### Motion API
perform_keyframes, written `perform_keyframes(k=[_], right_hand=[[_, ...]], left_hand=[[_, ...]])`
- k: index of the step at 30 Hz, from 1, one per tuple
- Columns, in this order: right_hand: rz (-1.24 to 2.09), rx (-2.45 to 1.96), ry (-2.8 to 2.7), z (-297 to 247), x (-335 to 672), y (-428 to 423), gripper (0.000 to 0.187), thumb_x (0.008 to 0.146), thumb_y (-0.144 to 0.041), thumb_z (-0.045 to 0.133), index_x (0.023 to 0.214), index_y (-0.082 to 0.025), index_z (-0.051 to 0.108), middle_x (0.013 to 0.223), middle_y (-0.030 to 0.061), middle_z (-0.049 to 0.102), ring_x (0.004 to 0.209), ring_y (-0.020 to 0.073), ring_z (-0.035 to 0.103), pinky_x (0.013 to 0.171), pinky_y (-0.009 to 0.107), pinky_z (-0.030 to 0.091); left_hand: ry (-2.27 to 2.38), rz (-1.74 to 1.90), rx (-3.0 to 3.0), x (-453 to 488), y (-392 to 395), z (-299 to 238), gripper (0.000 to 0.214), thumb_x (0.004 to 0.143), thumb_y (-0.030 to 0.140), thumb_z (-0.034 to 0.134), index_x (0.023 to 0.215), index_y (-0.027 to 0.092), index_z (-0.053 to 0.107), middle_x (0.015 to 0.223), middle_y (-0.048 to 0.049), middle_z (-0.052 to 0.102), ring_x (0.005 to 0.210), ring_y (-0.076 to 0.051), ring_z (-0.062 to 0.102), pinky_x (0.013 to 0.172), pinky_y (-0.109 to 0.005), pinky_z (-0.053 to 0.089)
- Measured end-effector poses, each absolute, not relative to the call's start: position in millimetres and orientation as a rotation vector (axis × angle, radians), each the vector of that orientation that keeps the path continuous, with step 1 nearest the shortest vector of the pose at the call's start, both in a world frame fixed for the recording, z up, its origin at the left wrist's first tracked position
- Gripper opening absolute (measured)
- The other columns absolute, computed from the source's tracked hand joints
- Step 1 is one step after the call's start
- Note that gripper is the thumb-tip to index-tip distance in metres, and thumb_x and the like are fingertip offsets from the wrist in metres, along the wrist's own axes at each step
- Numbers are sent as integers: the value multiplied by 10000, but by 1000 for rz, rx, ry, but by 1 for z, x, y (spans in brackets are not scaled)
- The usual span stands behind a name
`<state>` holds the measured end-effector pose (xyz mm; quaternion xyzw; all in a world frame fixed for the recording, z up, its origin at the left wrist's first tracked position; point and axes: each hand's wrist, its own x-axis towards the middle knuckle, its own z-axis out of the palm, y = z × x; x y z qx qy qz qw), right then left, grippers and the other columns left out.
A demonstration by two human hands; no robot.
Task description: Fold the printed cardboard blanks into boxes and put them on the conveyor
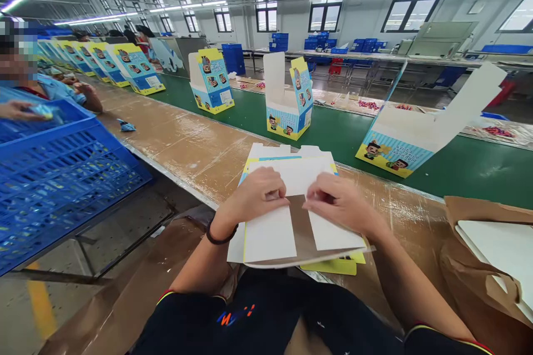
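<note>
A printed cardboard display box lies flattened or part-folded on the brown-covered bench in front of me, its white inner side up. A brown strip shows between its two white flaps. My left hand rests curled on the upper white panel, at the left flap's top edge. My right hand pinches the inner edge of the right flap, close to the brown strip. A yellow card piece sticks out from under the box.
A blue plastic crate stands at the left, and a co-worker's hand reaches over it. Several upright display boxes stand along a green conveyor belt. A white card stack in brown paper lies at the right.
</note>
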<state>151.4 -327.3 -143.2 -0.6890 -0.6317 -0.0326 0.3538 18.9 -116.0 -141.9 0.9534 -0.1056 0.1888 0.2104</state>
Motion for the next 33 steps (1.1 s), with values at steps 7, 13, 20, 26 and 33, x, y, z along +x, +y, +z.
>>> perform_keyframes(k=[7,13,20,26,33], right_hand=[[396,-1479,-1682,-137,165,-388,898,940,-897,174,1493,-327,595,1182,77,768,1184,306,702,1129,470,490],[282,-1787,-1165,-141,139,-393,820,962,-688,603,1647,-359,295,1328,126,697,1140,338,732,929,472,646],[-234,-1904,-1487,-153,147,-367,272,1050,-422,539,1101,-300,776,1304,74,705,1261,312,665,1012,493,614],[-51,-2026,-1765,-147,144,-365,376,1078,-385,451,1092,-263,806,1165,53,785,1242,322,681,1103,590,480],[143,-2136,-1769,-135,134,-358,322,1042,-320,488,1018,-279,806,1105,13,801,1248,301,676,1208,616,298]], left_hand=[[-357,483,2219,-12,-95,-147,892,903,891,193,798,229,780,816,-76,778,796,-222,692,1060,-427,448],[-408,375,2157,-28,-98,-153,937,776,999,282,1002,233,771,1030,-77,769,1118,-302,702,1321,-518,170],[-138,524,2200,-29,-120,-165,611,926,444,643,1504,274,544,1604,-129,507,1454,-314,515,1268,-551,340],[-279,268,2569,-35,-127,-149,500,878,114,470,1210,318,784,1323,8,758,1482,-274,503,1327,-652,109],[-286,245,2674,-36,-130,-143,456,867,144,499,1141,331,812,1194,40,806,1346,-276,613,1309,-680,160]])
